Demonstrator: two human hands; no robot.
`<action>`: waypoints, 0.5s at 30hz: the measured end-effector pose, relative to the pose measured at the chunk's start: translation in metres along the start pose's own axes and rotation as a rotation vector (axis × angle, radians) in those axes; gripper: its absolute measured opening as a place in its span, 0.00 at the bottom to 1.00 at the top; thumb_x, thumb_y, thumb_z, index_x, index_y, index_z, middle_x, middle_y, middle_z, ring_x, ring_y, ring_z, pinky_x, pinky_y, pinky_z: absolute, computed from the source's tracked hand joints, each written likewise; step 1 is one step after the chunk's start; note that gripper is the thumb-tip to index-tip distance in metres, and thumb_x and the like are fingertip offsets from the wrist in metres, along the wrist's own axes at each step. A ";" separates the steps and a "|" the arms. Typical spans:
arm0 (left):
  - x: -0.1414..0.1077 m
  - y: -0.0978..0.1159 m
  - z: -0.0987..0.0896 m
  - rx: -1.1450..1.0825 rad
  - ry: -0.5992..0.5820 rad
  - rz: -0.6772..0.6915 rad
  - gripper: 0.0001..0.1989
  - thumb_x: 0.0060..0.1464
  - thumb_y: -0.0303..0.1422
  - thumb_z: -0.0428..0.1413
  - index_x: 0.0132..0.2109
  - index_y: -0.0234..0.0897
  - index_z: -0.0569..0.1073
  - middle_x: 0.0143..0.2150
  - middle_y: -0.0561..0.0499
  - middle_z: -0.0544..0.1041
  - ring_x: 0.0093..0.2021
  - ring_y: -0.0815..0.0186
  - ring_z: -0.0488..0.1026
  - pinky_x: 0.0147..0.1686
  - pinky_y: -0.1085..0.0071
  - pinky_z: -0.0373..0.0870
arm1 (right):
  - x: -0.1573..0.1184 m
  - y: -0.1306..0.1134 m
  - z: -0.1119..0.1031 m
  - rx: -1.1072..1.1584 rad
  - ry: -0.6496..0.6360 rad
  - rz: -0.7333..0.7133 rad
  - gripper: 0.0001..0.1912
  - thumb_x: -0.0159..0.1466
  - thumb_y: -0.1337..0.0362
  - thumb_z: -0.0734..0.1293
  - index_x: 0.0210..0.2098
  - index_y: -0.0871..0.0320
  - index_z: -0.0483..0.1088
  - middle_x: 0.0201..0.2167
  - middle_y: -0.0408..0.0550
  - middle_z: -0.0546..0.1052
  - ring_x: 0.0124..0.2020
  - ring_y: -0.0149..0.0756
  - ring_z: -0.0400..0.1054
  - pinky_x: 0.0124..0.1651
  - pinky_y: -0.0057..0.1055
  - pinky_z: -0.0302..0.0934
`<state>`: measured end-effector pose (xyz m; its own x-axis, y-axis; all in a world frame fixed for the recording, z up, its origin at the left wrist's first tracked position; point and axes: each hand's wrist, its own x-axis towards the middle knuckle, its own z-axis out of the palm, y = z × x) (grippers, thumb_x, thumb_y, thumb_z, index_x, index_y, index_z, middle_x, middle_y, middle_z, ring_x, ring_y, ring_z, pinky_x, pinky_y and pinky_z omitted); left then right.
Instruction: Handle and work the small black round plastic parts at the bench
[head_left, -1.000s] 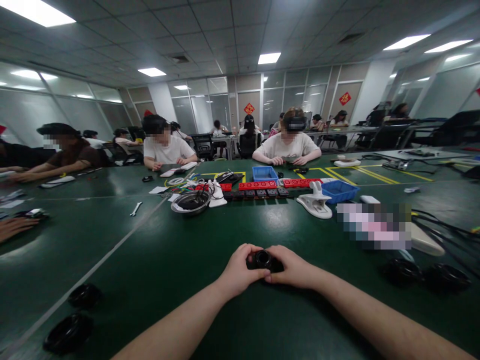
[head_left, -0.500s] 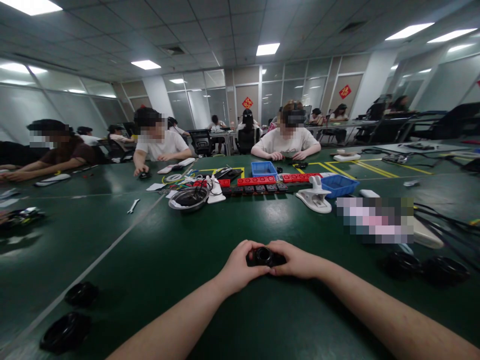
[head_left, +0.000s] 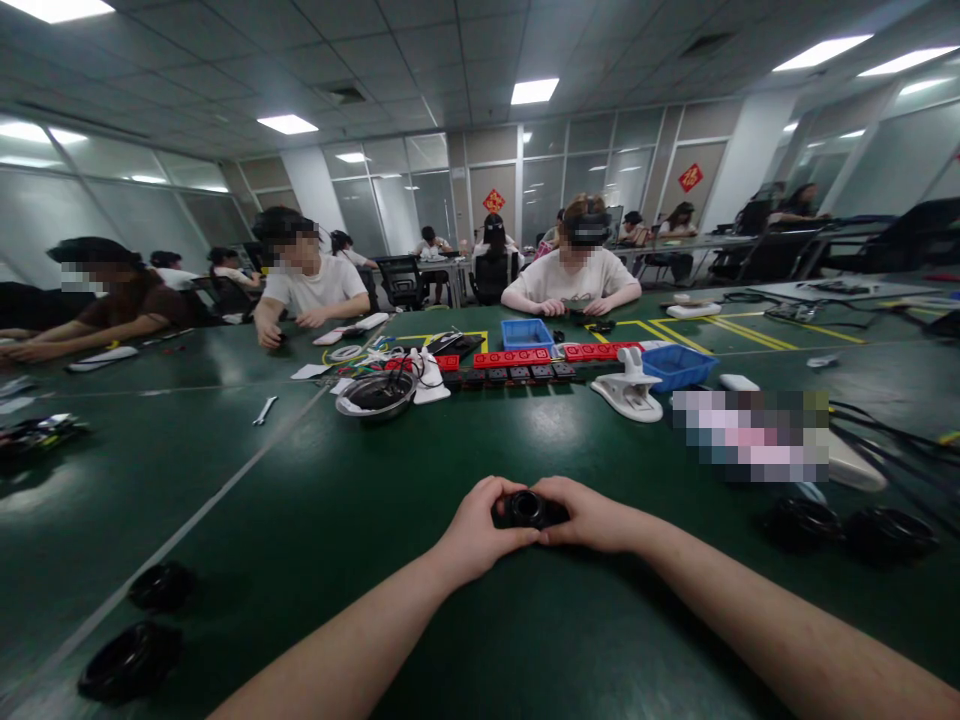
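Between both hands, low over the green tabletop (head_left: 360, 530), is a black part with a round hole in its middle (head_left: 528, 509). My left hand (head_left: 484, 527) curls around its left side, and my right hand (head_left: 589, 516) grips its right side. The two thumbs meet at the near edge of the part. Fingers cover both of its ends, so its full shape is hidden. Two black ring-shaped parts, a smaller one (head_left: 161, 587) and a larger one (head_left: 129, 662), lie at the left. Two more black rings (head_left: 804, 522) (head_left: 889, 535) lie at the right.
Farther back are a metal bowl (head_left: 376, 396), a row of red sockets (head_left: 513, 358), blue trays (head_left: 679, 368) and a white clamp-like stand (head_left: 628, 390). A wrench (head_left: 264, 411) lies at left. Cables (head_left: 892, 440) run along the right. Two people sit across the table.
Both hands hold the black part in nearly the same place. Across the table, the person at left has drawn their hand slightly to the left. The camera view has shifted a little.
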<state>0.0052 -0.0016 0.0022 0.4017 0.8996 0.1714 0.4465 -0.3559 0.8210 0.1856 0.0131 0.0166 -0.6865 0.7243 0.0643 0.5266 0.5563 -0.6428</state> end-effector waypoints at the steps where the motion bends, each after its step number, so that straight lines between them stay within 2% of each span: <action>1: 0.000 0.000 0.000 -0.005 0.006 -0.008 0.19 0.35 0.34 0.60 0.39 0.36 0.67 0.34 0.52 0.65 0.33 0.68 0.62 0.32 0.73 0.59 | 0.000 0.000 0.001 0.002 0.003 0.017 0.13 0.48 0.64 0.67 0.33 0.62 0.65 0.29 0.44 0.67 0.31 0.32 0.60 0.32 0.26 0.53; 7: -0.001 0.003 0.004 0.009 0.048 -0.076 0.20 0.32 0.34 0.61 0.36 0.36 0.67 0.33 0.53 0.65 0.33 0.68 0.62 0.31 0.73 0.59 | 0.003 0.006 0.013 0.007 0.077 0.142 0.16 0.44 0.61 0.68 0.29 0.60 0.62 0.26 0.41 0.65 0.26 0.29 0.58 0.25 0.23 0.50; 11: -0.002 0.007 0.007 0.043 0.114 -0.101 0.17 0.34 0.34 0.60 0.35 0.35 0.66 0.33 0.52 0.66 0.33 0.67 0.63 0.33 0.72 0.60 | 0.006 0.006 0.025 -0.147 0.212 0.247 0.18 0.41 0.58 0.69 0.25 0.59 0.59 0.24 0.41 0.64 0.26 0.30 0.58 0.25 0.23 0.48; 15: 0.000 0.007 0.010 0.114 0.201 -0.130 0.16 0.35 0.35 0.59 0.34 0.35 0.66 0.33 0.51 0.66 0.33 0.66 0.64 0.33 0.70 0.60 | 0.009 -0.005 0.035 -0.314 0.317 0.344 0.14 0.46 0.57 0.65 0.26 0.59 0.58 0.25 0.45 0.66 0.27 0.32 0.59 0.26 0.26 0.49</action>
<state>0.0167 -0.0070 0.0025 0.1734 0.9678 0.1825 0.5760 -0.2500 0.7783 0.1594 0.0023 -0.0060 -0.2901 0.9454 0.1484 0.8507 0.3258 -0.4126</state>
